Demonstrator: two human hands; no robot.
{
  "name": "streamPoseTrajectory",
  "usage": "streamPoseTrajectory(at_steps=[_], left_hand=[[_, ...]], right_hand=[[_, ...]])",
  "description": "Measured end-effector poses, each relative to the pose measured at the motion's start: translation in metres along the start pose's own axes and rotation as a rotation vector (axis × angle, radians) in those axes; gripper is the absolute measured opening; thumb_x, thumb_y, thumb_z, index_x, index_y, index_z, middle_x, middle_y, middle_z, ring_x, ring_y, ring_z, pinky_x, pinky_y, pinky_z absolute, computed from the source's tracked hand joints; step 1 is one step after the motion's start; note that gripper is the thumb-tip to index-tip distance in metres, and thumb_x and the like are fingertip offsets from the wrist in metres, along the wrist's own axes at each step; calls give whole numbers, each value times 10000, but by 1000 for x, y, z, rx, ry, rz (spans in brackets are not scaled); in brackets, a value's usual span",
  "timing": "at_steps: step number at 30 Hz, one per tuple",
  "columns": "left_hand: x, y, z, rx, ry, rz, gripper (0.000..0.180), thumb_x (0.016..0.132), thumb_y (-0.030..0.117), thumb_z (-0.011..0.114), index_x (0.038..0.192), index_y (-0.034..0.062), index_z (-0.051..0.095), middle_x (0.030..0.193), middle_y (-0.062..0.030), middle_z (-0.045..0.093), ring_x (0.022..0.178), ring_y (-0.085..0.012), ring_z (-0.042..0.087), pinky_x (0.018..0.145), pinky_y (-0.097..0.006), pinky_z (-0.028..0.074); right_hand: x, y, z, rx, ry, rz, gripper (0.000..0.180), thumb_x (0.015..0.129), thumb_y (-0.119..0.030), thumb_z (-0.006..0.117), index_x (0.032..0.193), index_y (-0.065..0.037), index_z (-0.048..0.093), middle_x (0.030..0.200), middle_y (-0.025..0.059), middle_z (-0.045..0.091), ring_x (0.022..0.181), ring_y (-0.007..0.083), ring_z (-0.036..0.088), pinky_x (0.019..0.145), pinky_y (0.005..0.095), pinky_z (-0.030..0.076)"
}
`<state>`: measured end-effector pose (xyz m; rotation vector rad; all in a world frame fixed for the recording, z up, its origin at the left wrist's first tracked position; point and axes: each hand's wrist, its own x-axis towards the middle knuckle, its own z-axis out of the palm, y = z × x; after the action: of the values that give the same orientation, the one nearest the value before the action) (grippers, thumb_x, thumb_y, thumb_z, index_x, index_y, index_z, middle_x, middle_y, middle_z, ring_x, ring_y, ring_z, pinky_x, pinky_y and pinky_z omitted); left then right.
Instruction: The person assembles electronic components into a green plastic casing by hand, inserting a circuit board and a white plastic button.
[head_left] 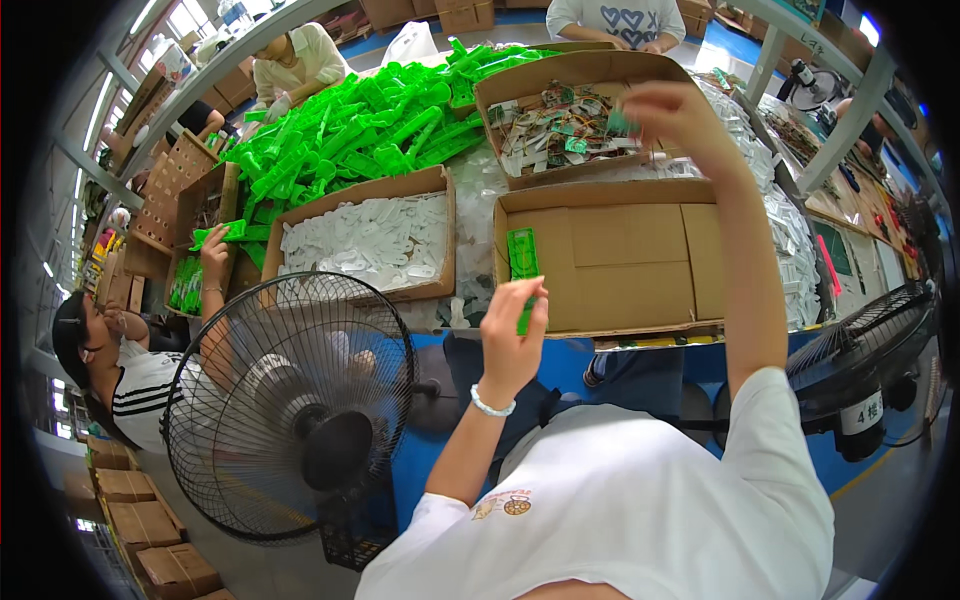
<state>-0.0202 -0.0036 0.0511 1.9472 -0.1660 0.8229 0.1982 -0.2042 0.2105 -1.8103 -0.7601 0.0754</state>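
My left hand (514, 338) is closed on a narrow bright green plastic casing (522, 254), held upright at the left side of the near cardboard box (630, 255). A bracelet circles that wrist. My right hand (672, 115), smeared by motion, is raised over the right part of a farther cardboard box (500, 95) holding small circuit boards with wires (565, 120) and pale pieces. Its fingers are bent together, with a small green circuit board (620, 122) at their tips. Blur makes the exact grip hard to see.
Green casings (350, 125) form a large heap at the far left. White plastic pieces (365, 240) fill another box. Fans stand at left (290, 405) and right (860, 350). A co-worker (120, 370) at left holds a green part; other people work across the table.
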Motion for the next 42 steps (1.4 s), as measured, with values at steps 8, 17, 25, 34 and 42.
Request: streamPoseTrajectory(at_steps=[8, 17, 25, 34, 42], left_hand=[[41, 53, -5, -578, -30, -90, 258, 895, -52, 561, 1150, -66, 595, 1120, -107, 534, 990, -170, 593, 828, -271, 526], [33, 40, 6, -633, -193, -367, 215, 866, -43, 606, 1078, -69, 630, 998, -90, 612, 830, -150, 606, 735, -263, 499], [38, 36, 25, -592, 5, -432, 114, 885, -29, 607, 995, -61, 610, 961, -68, 593, 805, -132, 624, 716, -246, 522], [40, 12, 39, -231, 5, -222, 152, 894, -9, 603, 1046, -19, 613, 964, -53, 553, 828, -106, 605, 695, -226, 498], [166, -51, -35, 741, 246, 110, 332, 828, 139, 680, 1150, 67, 640, 1176, -132, 553, 1107, -287, 520, 937, -402, 447]], right_hand=[[-103, -9, 92, 418, -158, 56, 99, 856, -16, 658, 936, 42, 664, 842, 76, 669, 743, 110, 620, 663, 243, 514], [-123, 26, 94, 404, -87, -59, 115, 858, 15, 643, 959, 55, 681, 912, 79, 625, 755, 130, 623, 650, 250, 508], [-121, 33, 100, 560, 42, 126, 95, 859, 0, 655, 934, 58, 668, 841, 81, 671, 742, 143, 662, 675, 240, 532], [-121, 49, 108, 517, 121, 167, 80, 855, 7, 655, 920, 53, 660, 832, 76, 673, 773, 142, 667, 704, 253, 541], [-129, 56, 98, 563, 208, 204, 87, 873, 26, 621, 947, 54, 658, 850, 94, 670, 764, 156, 662, 713, 280, 565]])
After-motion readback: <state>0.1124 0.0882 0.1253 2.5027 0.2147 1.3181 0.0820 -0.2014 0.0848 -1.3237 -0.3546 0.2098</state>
